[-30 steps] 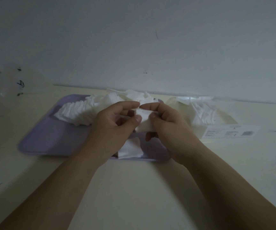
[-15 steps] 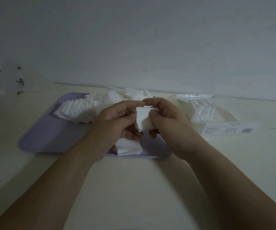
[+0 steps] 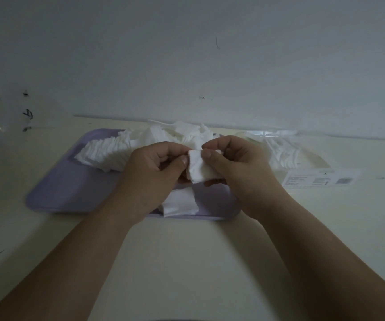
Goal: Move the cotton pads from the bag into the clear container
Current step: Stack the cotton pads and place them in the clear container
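Tabletop [image 3: 187,262]: one tray [image 3: 75,188], one pad stack [image 3: 198,169] between left hand [image 3: 149,179], right hand [image 3: 240,172]

Bag label [image 3: 319,180] print unreadable, forearms [image 3: 59,262] cut off at bottom edge

The cotton pads [image 3: 199,167] you pinched were plain white, as was the fanned row [image 3: 103,154] on your tray [image 3: 71,181], which was pale lilac and unpatterned. Your table [image 3: 187,262] was cream, the wall [image 3: 210,54] pale grey with a few dark scuffs (small ones), the bag [image 3: 314,158] clear, and its label [image 3: 319,180] white with tiny dark print
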### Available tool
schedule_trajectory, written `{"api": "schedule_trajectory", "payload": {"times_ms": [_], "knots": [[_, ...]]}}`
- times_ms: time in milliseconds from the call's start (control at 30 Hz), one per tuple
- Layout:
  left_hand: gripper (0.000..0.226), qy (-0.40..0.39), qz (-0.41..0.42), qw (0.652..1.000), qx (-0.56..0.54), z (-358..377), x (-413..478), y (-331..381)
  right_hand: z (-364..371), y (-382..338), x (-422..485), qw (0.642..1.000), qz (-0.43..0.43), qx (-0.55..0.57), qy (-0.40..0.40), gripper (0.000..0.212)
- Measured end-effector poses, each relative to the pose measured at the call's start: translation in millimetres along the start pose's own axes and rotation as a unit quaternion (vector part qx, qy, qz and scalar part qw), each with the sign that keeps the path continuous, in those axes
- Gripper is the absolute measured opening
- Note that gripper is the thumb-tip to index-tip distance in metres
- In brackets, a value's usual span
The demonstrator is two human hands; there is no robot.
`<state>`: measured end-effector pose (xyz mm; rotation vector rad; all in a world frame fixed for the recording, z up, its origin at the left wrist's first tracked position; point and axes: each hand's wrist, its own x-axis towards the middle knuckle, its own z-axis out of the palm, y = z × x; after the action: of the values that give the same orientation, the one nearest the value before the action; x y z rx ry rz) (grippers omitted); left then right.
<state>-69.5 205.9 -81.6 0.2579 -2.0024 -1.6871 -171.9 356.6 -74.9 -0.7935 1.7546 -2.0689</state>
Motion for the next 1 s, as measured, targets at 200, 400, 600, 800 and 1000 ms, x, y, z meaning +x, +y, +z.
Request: {"api": "schedule_trajectory", "payload": {"times_ms": [200,400,600,800,1000], "knots": [[0.016,0.007,-0.019,1.000,-0.015,0,0,2,-1,1,2,0.998,-0.018,-0.061,0.006,0.015],[0.018,0.048,-0.024,0.998,-0.013,-2,2,1,-3,1,5,1.000,0.028,0.006,0.005,0.026],[0.019,0.059,-0.003,0.997,0.053,-6,4,1,-6,8,5,0.995,0.091,0.014,-0.025,0.018],[0.025,-0.113,-0.053,0.935,0.333,-29,2,2,-5,6,4,0.997,0.074,-0.004,0.015,0.004],[0.026,-0.177,-0.061,0.902,0.389,-27,-5,11,-4,7,4,0.996,0.078,-0.008,0.029,0.006]]}}
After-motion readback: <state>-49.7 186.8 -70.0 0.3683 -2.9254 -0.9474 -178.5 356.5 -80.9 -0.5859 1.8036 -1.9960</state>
